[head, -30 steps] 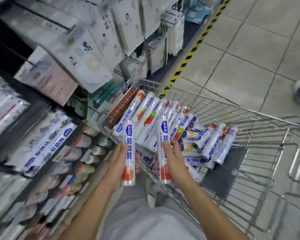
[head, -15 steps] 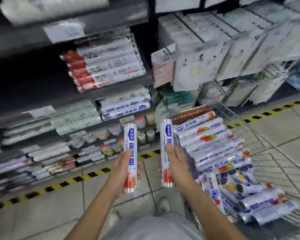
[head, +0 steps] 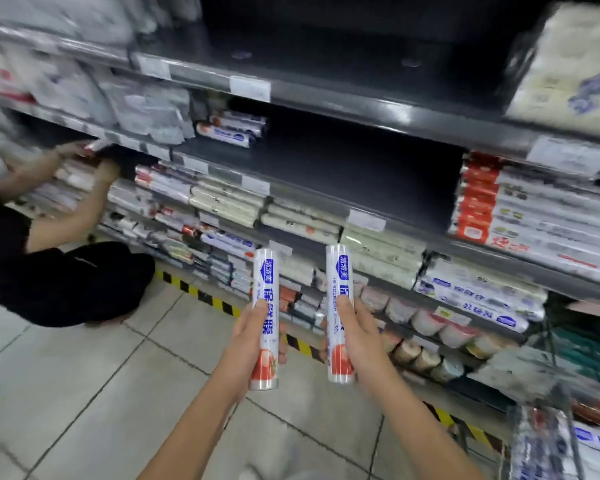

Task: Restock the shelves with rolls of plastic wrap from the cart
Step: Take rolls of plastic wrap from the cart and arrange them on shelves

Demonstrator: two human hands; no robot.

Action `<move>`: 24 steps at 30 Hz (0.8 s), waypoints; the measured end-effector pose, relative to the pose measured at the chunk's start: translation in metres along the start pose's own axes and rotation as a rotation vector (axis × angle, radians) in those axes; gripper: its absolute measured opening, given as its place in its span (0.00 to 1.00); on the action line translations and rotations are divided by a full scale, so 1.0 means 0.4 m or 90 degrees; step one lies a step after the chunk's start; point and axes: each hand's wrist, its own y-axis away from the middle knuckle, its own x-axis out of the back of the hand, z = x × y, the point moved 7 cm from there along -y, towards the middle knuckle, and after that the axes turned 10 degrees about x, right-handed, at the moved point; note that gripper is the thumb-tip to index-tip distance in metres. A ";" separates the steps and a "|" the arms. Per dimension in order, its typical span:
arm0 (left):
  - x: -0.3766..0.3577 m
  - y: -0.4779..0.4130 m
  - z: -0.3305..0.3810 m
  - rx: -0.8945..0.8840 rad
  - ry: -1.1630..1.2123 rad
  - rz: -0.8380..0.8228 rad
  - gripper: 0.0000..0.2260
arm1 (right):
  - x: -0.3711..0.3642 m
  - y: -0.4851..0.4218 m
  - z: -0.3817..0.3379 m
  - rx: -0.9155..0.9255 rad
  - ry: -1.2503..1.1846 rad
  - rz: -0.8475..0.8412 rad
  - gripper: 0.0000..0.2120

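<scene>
My left hand (head: 248, 344) grips a white roll of plastic wrap (head: 266, 289) with blue print and a red lower end, held upright. My right hand (head: 359, 341) grips a second matching roll (head: 339, 271), also upright. Both rolls are raised in front of the dark grey shelves (head: 343, 161). The middle shelf has a wide bare stretch, with two or three similar rolls (head: 229, 129) lying at its left end. The cart (head: 547, 441) shows only at the bottom right corner, with more rolls in it.
Another person in black (head: 59, 278) crouches at the left, both hands reaching into a lower shelf. Stacked red-and-white packs (head: 520, 216) fill the right of the shelf. Lower shelves hold packed rolls and cups. A yellow-black floor stripe (head: 222, 303) runs along the shelf base.
My view has swung left from the cart to face the shelves. Both hands keep their rolls upright. The cart has slid to the bottom right corner and the crouching person has come into view.
</scene>
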 end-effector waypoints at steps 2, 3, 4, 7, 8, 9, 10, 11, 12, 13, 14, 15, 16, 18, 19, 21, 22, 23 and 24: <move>0.126 0.004 0.037 -0.012 0.024 0.042 0.33 | -0.123 -0.034 -0.018 0.006 0.008 -0.032 0.12; 0.186 0.005 0.053 -0.017 0.034 0.062 0.34 | -0.184 -0.050 -0.024 0.009 0.011 -0.046 0.10; 0.243 0.005 0.065 -0.020 0.044 0.080 0.34 | -0.243 -0.063 -0.029 0.008 0.015 -0.062 0.09; 0.389 0.004 0.097 -0.026 0.085 0.117 0.31 | -0.401 -0.098 -0.023 0.004 0.016 -0.105 0.14; 0.426 0.001 0.107 -0.029 0.096 0.127 0.30 | -0.445 -0.112 -0.015 -0.003 0.017 -0.117 0.18; 0.460 -0.003 0.117 -0.032 0.104 0.138 0.30 | -0.483 -0.126 -0.008 -0.009 0.014 -0.125 0.21; 0.489 -0.008 0.125 -0.033 0.110 0.146 0.28 | -0.517 -0.140 -0.002 -0.015 0.010 -0.132 0.23; 0.513 -0.017 0.132 -0.033 0.117 0.152 0.27 | -0.544 -0.156 0.005 -0.024 0.007 -0.137 0.25; 0.533 -0.029 0.141 -0.034 0.121 0.154 0.25 | -0.567 -0.170 0.008 -0.034 0.016 -0.142 0.27; 0.548 -0.044 0.150 -0.036 0.120 0.154 0.24 | -0.585 -0.185 0.009 -0.040 0.024 -0.146 0.28; 0.559 -0.061 0.160 -0.038 0.117 0.153 0.24 | -0.602 -0.204 0.005 -0.037 0.025 -0.149 0.26; 0.567 -0.081 0.170 -0.038 0.117 0.150 0.23 | -0.616 -0.226 -0.001 -0.031 0.021 -0.151 0.24; 0.573 -0.102 0.181 -0.036 0.119 0.147 0.22 | -0.629 -0.249 -0.007 -0.028 0.017 -0.153 0.22; 0.584 -0.149 0.203 -0.028 0.121 0.140 0.21 | -0.654 -0.302 -0.019 -0.024 0.012 -0.159 0.20; 0.587 -0.171 0.212 -0.025 0.120 0.134 0.20 | -0.664 -0.327 -0.022 -0.022 0.007 -0.159 0.19; 0.592 -0.228 0.244 -0.023 0.112 0.123 0.19 | -0.682 -0.391 -0.026 -0.018 0.002 -0.157 0.21; 0.593 -0.256 0.264 -0.027 0.106 0.124 0.19 | -0.690 -0.423 -0.030 -0.017 -0.005 -0.158 0.22; 0.595 -0.289 0.288 -0.033 0.101 0.127 0.19 | -0.699 -0.461 -0.032 -0.017 -0.019 -0.160 0.23; 0.595 -0.320 0.314 -0.038 0.095 0.131 0.19 | -0.707 -0.498 -0.035 -0.019 -0.033 -0.161 0.24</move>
